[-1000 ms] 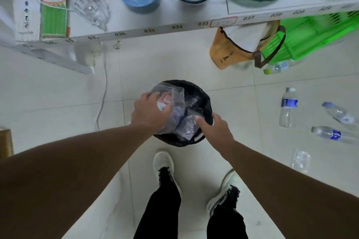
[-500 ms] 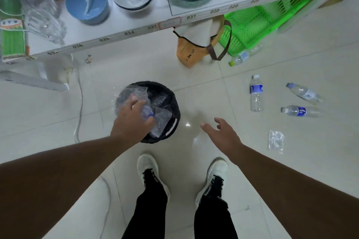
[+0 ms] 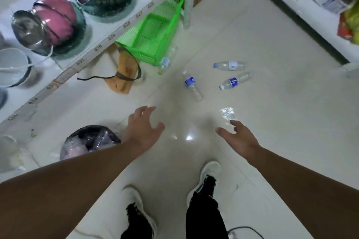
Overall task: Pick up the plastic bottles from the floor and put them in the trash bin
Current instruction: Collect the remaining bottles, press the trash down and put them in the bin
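Several clear plastic bottles lie on the pale tiled floor: a blue-labelled bottle (image 3: 192, 88) nearest, a second (image 3: 235, 81) to its right, a third (image 3: 229, 65) behind that, and one (image 3: 167, 60) by the green basket. A crumpled clear plastic piece (image 3: 227, 113) lies just beyond my right hand (image 3: 239, 138), which is open and empty. My left hand (image 3: 142, 126) is open too, hovering to the right of the black trash bin (image 3: 91, 140), which is stuffed with crushed clear plastic.
A white shelf (image 3: 108, 31) with metal and pink bowls runs along the left. A green basket (image 3: 155, 35) and an orange bag (image 3: 125, 72) sit under it. Another shelf (image 3: 310, 17) with packaged goods is at the right. My shoes (image 3: 210, 172) stand on the floor below.
My left hand let go of the plastic in the bin and moved right, away from it. The view swung right, so the bin now sits at lower left and the bottles lie ahead.
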